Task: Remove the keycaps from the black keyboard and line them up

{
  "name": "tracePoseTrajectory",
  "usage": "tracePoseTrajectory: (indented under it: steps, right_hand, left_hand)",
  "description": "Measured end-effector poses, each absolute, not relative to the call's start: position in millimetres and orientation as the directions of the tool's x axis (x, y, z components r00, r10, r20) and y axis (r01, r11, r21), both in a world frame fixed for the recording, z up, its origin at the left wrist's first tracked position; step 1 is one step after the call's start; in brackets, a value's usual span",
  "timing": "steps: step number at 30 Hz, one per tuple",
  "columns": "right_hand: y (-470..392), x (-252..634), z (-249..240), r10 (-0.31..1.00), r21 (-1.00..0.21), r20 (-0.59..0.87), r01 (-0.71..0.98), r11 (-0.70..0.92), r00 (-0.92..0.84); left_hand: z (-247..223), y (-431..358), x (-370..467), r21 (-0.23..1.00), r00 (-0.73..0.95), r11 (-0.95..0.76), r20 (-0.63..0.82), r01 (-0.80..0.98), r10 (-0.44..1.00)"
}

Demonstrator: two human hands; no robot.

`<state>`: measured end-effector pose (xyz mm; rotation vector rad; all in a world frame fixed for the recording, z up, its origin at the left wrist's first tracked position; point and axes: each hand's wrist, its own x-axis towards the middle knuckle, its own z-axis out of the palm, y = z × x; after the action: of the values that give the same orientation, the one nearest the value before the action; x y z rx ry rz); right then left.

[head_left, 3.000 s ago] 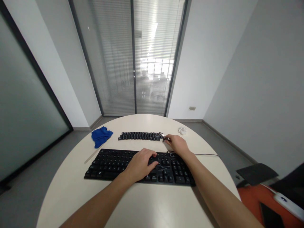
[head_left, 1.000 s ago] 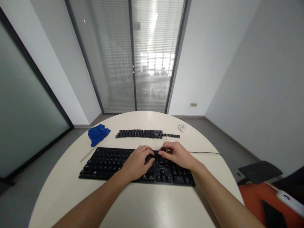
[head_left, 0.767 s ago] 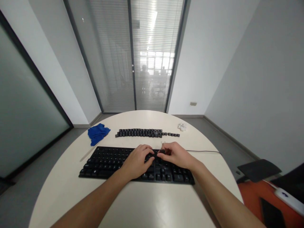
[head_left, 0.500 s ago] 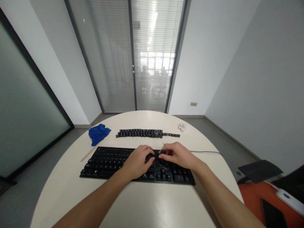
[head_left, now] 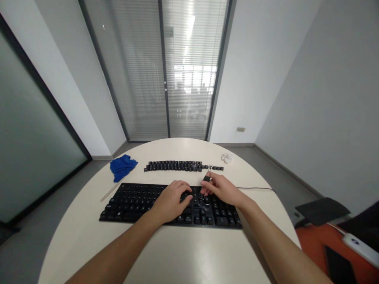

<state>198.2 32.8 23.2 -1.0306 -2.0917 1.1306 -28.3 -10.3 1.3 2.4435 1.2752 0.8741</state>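
Our left hand (head_left: 171, 203), fingers half-spread, gripping nothing, likely steadies long black plastic keyboard (head_left: 136, 201); at two o'clock, our right hand (head_left: 220, 188) pinches black wire-pronged tool (head_left: 207, 179).

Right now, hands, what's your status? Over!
Left hand on keyboard, covering part of it. Right hand holding wire-pronged tool near keyboard's far edge. Loose keycaps lined up beyond.

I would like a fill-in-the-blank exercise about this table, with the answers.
1. The right hand holds a keycap puller, and the left hand rests on the keyboard, whose colour is ____.
2. Loose keycaps lie to the right of the ____ cloth.
3. The cable runs toward the ____ edge of the table.

Missing words: black; blue; right.
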Motion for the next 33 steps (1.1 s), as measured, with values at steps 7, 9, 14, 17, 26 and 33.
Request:
tracePoseTrajectory:
  steps: [7, 9, 14, 17, 26, 33]
  right_hand:
    - [26.0, 188.8, 24.8, 0.820, -0.758, 0.181, 0.454, 0.468, -0.544]
    - [25.0, 189.7, 27.6, 0.813, -0.685, 0.189, 0.519, 0.511, -0.551]
    - [25.8, 192.1, 30.1, 0.802, -0.676, 0.182, 0.520, 0.522, -0.569]
    - [25.3, 189.1, 28.5, 0.798, -0.760, 0.177, 0.436, 0.483, -0.576]
    - [20.2, 173.9, 23.9, 0.794, -0.778, 0.257, 0.370, 0.508, -0.550]
    - [25.5, 174.9, 18.7, 0.818, -0.810, 0.235, 0.359, 0.463, -0.524]
  left_hand:
    - [-1.7, -8.6, -29.6, 0.480, 0.445, -0.593, 0.394, 0.647, 0.804]
    - [-2.7, -8.0, -30.0, 0.480, 0.445, -0.592, 0.392, 0.647, 0.805]
    - [-3.1, -7.8, -30.0, 0.484, 0.445, -0.597, 0.399, 0.640, 0.802]
    - [-1.9, -8.2, -29.7, 0.486, 0.451, -0.599, 0.396, 0.636, 0.800]
    - [-4.5, -5.5, -31.2, 0.554, 0.413, -0.582, 0.411, 0.595, 0.813]
    - [-6.9, 1.6, -33.4, 0.691, 0.383, -0.531, 0.376, 0.491, 0.844]
